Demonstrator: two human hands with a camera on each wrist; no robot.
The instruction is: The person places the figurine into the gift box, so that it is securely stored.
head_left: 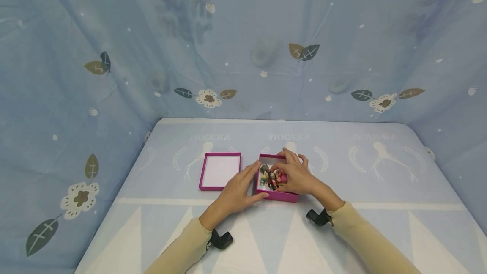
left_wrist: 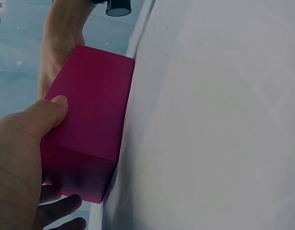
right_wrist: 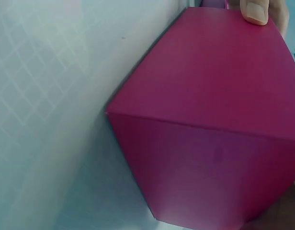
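Observation:
A magenta box (head_left: 281,196) with a white inside stands on the table, its top uncovered. Several small figurines (head_left: 264,176) lie in it, in green, yellow, red and pink. My left hand (head_left: 236,190) holds the box's near left corner, thumb on the front wall and fingers along the left side; in the left wrist view its thumb (left_wrist: 55,109) presses the magenta wall. My right hand (head_left: 298,176) reaches in from the right, thumb and forefinger curled about a dark-haired figurine (head_left: 272,179) in red. The right wrist view shows mostly box walls (right_wrist: 205,158), hiding the right fingertips.
Left of the box lies its shallow lid (head_left: 220,171), magenta-rimmed with its white inside facing up. A pale blue and white printed cloth (head_left: 342,181) covers the table. Blue patterned curtains (head_left: 243,54) hang behind and at both sides.

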